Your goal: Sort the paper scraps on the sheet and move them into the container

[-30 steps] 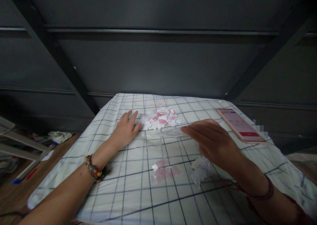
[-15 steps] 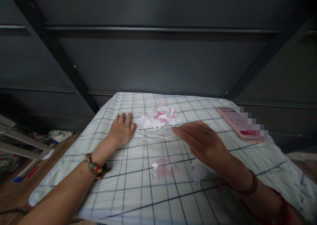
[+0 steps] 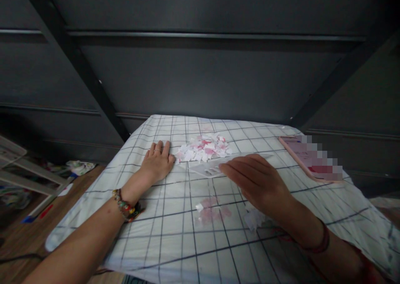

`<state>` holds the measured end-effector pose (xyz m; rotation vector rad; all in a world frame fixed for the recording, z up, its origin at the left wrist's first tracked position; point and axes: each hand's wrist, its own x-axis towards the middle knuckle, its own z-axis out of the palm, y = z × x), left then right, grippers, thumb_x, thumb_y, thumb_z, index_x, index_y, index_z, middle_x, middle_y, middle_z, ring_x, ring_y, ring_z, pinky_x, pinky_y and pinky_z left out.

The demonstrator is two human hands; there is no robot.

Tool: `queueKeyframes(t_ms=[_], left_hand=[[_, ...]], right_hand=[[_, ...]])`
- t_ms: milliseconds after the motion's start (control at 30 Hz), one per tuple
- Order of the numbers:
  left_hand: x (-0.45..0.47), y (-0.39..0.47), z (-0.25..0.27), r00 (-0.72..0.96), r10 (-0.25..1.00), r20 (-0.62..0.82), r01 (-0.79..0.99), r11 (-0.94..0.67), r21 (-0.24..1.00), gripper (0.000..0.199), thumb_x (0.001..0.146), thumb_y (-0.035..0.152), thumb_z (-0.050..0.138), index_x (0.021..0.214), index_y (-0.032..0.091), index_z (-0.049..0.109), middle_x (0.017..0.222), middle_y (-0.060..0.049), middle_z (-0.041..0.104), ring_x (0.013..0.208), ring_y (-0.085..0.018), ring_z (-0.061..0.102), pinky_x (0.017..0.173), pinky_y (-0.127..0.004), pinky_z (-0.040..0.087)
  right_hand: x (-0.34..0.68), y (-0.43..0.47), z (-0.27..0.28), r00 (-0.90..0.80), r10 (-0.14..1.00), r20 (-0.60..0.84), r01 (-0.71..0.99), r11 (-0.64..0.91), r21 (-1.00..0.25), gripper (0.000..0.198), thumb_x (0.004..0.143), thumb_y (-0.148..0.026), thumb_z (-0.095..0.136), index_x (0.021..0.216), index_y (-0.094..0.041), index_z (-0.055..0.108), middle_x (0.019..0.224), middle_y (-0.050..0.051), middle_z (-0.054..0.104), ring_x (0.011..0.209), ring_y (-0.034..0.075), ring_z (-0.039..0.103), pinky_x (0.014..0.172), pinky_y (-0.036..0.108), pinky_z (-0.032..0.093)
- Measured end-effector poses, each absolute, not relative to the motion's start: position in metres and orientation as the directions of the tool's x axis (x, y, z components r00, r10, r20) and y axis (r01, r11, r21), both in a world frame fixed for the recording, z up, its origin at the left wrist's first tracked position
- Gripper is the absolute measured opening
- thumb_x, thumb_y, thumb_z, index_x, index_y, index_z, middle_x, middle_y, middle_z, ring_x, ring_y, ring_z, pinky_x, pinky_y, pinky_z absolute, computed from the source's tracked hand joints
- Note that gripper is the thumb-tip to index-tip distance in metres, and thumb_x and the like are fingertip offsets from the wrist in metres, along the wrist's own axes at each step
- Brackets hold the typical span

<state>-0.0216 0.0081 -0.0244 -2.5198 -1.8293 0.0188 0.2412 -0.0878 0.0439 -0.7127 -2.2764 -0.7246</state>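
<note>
My left hand (image 3: pixel 158 163) lies flat on the checked cloth, fingers spread, nothing in it. Just beyond its thumb is a heap of torn paper bits (image 3: pixel 204 147), white with pink patches. My right hand (image 3: pixel 258 180) is closed on a thin, pale, see-through flat plastic piece (image 3: pixel 204 168) with slot-like marks, perhaps a ruler. This piece is tilted along the near side of the heap, partly hidden by my fingers. Closer to me there is a pink-stained patch with paper bits (image 3: pixel 212 211). More white scraps (image 3: pixel 254 218) lie under my right wrist, partly covered.
A phone in a pink case (image 3: pixel 308 159) rests at the table's right side. The checked cloth (image 3: pixel 175 234) covers the table, which meets a dark panel wall (image 3: pixel 200 75). On the floor at left stand a white frame (image 3: pixel 34 175) and a red pen-like thing (image 3: pixel 46 211).
The plastic piece has turned in my right hand, and more of its face shows near the heap. My left hand stays in place; the whole view has shifted slightly.
</note>
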Motion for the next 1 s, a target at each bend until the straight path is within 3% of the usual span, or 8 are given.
queueKeyframes(t_ms=[133, 267, 400, 633, 733, 900, 1000], left_hand=[[-0.016, 0.006, -0.02, 0.24, 0.971, 0.025, 0.971, -0.24, 0.019, 0.058, 0.091, 0.038, 0.019, 0.144, 0.014, 0.017, 0.147, -0.011, 0.028, 0.136, -0.031, 0.016, 0.106, -0.05, 0.018], [-0.006, 0.0, -0.008, 0.165, 0.985, -0.044, 0.986, -0.163, 0.044, 0.063, 0.091, 0.042, 0.018, 0.144, 0.008, 0.016, 0.149, -0.015, 0.019, 0.137, -0.032, 0.012, 0.107, -0.047, 0.019], [-0.002, -0.004, 0.002, 0.149, 0.982, -0.119, 0.988, -0.143, 0.06, 0.074, 0.089, 0.057, 0.021, 0.146, 0.011, 0.01, 0.151, -0.016, 0.01, 0.137, -0.033, 0.005, 0.108, -0.045, 0.016], [-0.009, -0.001, 0.003, 0.131, 0.982, -0.135, 0.99, -0.124, 0.06, 0.08, 0.086, 0.065, 0.021, 0.146, 0.014, 0.007, 0.152, -0.015, 0.009, 0.137, -0.033, 0.002, 0.108, -0.049, 0.013], [-0.006, -0.004, 0.004, 0.196, 0.974, -0.115, 0.979, -0.188, 0.08, 0.076, 0.088, 0.061, 0.02, 0.146, 0.013, 0.007, 0.152, -0.015, 0.008, 0.137, -0.033, 0.002, 0.108, -0.048, 0.013], [-0.002, -0.009, 0.01, 0.481, 0.866, -0.137, 0.875, -0.464, 0.137, 0.078, 0.087, 0.06, 0.03, 0.146, 0.016, 0.005, 0.152, -0.012, 0.0, 0.138, -0.03, -0.004, 0.109, -0.047, 0.01], [-0.006, -0.009, 0.013, 0.516, 0.836, -0.186, 0.857, -0.497, 0.138, 0.081, 0.086, 0.058, 0.037, 0.146, 0.016, 0.005, 0.152, -0.013, 0.003, 0.138, -0.031, 0.0, 0.109, -0.046, 0.014]], right_hand=[[0.233, -0.083, 0.039, -0.664, 0.295, 0.687, 0.643, 0.694, 0.324, 0.019, 0.088, -0.005, 0.041, 0.095, -0.009, 0.058, 0.079, 0.005, 0.068, 0.073, 0.014, 0.058, 0.068, 0.029, 0.046], [0.23, -0.083, 0.036, -0.713, 0.304, 0.631, 0.589, 0.748, 0.305, 0.022, 0.089, -0.007, 0.038, 0.09, -0.009, 0.06, 0.078, 0.005, 0.068, 0.069, 0.014, 0.057, 0.065, 0.028, 0.046], [0.234, -0.088, 0.042, -0.685, 0.289, 0.669, 0.611, 0.728, 0.311, 0.019, 0.088, -0.006, 0.042, 0.088, -0.01, 0.061, 0.077, 0.005, 0.068, 0.07, 0.014, 0.058, 0.068, 0.029, 0.045], [0.234, -0.09, 0.041, -0.698, 0.292, 0.654, 0.597, 0.742, 0.305, 0.022, 0.089, -0.006, 0.039, 0.088, -0.01, 0.061, 0.076, 0.005, 0.068, 0.069, 0.013, 0.058, 0.067, 0.028, 0.046], [0.24, -0.091, 0.043, -0.678, 0.322, 0.661, 0.606, 0.754, 0.254, 0.023, 0.086, -0.003, 0.039, 0.087, -0.012, 0.06, 0.077, 0.004, 0.068, 0.071, 0.013, 0.059, 0.069, 0.029, 0.047], [0.247, -0.09, 0.045, -0.629, 0.342, 0.699, 0.649, 0.726, 0.229, 0.027, 0.082, 0.003, 0.038, 0.09, -0.014, 0.058, 0.078, 0.004, 0.068, 0.072, 0.014, 0.06, 0.069, 0.029, 0.048], [0.25, -0.09, 0.047, -0.657, 0.36, 0.663, 0.633, 0.74, 0.225, 0.03, 0.081, 0.003, 0.035, 0.087, -0.015, 0.058, 0.074, 0.002, 0.068, 0.067, 0.013, 0.059, 0.066, 0.029, 0.048]])
